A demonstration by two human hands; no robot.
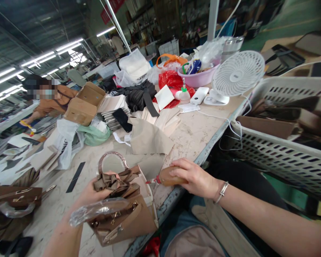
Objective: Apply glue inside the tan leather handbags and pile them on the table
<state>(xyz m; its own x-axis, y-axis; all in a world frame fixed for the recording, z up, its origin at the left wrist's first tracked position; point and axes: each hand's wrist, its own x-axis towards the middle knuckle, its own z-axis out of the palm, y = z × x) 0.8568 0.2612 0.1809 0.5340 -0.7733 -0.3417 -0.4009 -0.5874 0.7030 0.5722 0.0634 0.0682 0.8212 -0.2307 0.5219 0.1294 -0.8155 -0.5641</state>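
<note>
A brown handbag (131,219) lies on its side near the table's front edge, its handles wrapped in clear plastic. My left hand (95,191) is closed around the bunched brown lining (115,184), which is pulled out of the bag; part of the fingers is hidden behind the cloth. In my right hand (194,176) is an amber squeeze bottle (166,176) with a red nozzle. Its tip points left, close to the pale edge (147,184) of the bag's opening. Whether the tip touches that edge I cannot tell.
Another brown handbag (16,198) lies at the left. Beige sheets (149,137), a stack of boards (113,110) and a cardboard box (84,103) stand farther back. A white fan (238,75) is at the right, beside a crate (283,150) of brown pieces. A co-worker (52,100) sits far left.
</note>
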